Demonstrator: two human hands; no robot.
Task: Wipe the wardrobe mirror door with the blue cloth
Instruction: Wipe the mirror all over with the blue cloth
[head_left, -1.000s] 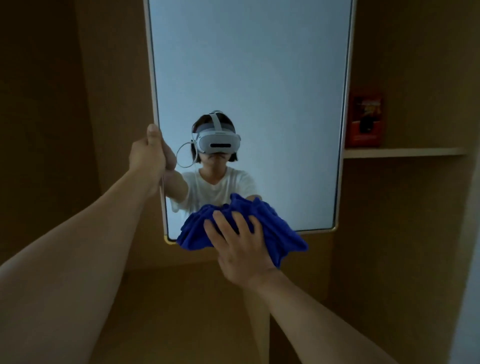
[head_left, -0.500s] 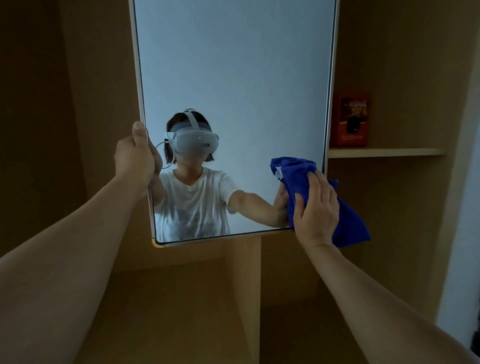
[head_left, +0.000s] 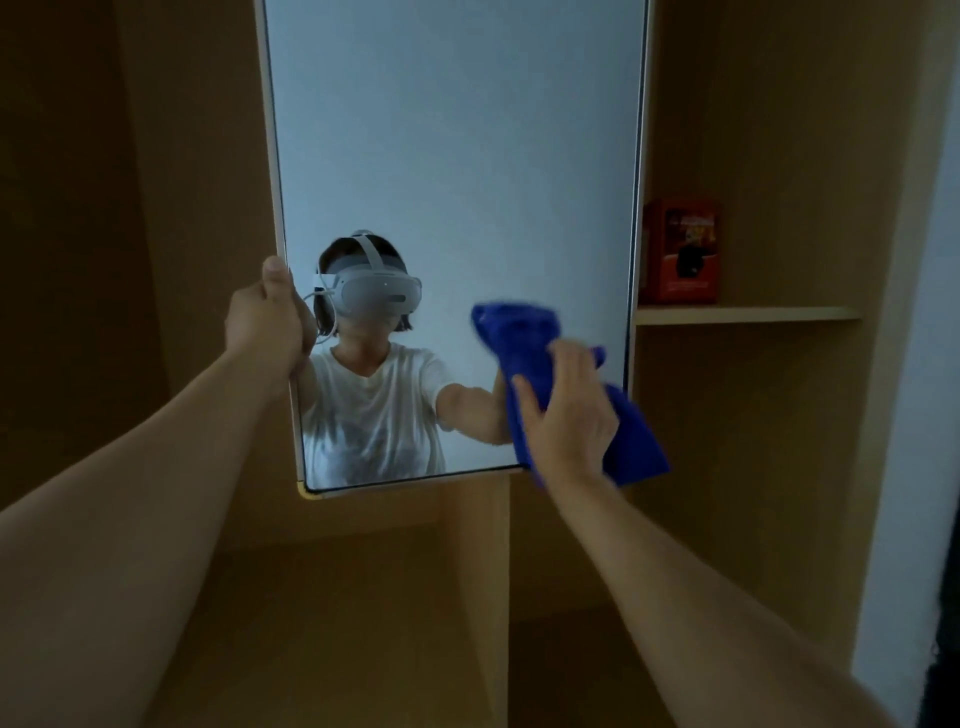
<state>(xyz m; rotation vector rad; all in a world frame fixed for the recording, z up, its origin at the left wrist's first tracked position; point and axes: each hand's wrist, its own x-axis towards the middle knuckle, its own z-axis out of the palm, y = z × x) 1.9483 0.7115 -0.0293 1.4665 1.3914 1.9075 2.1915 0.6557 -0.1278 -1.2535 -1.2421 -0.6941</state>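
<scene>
At the far left a bare forearm reaches up from the lower corner toward the left hand (head_left: 265, 317), which is clamped around the left edge of the mirror door (head_left: 457, 156), thumb pointing up along the pale frame and the fingers wrapped behind it out of sight; the door hangs open in front of a dim wooden wardrobe (head_left: 182, 234), its lower left corner capped in yellow; the glass shows a reflection of a person in a white T-shirt wearing a grey headset, with one arm stretched toward the cloth; further right, low on the mirror near its right edge, the blue cloth (head_left: 519, 338) is bunched and pressed flat against the glass, its upper end blurred, its lower end hanging past the bottom right corner of the door and over the frame; the right hand (head_left: 569, 415) lies spread over the cloth, fingers apart and pointing up and left, palm holding the fabric to the mirror; the right forearm runs down to the lower right corner; beyond the door's right edge a wooden shelf (head_left: 748, 313) carries a red box (head_left: 681, 249), standing upright and well apart from the cloth; at the far right a pale wall strip borders the wardrobe
</scene>
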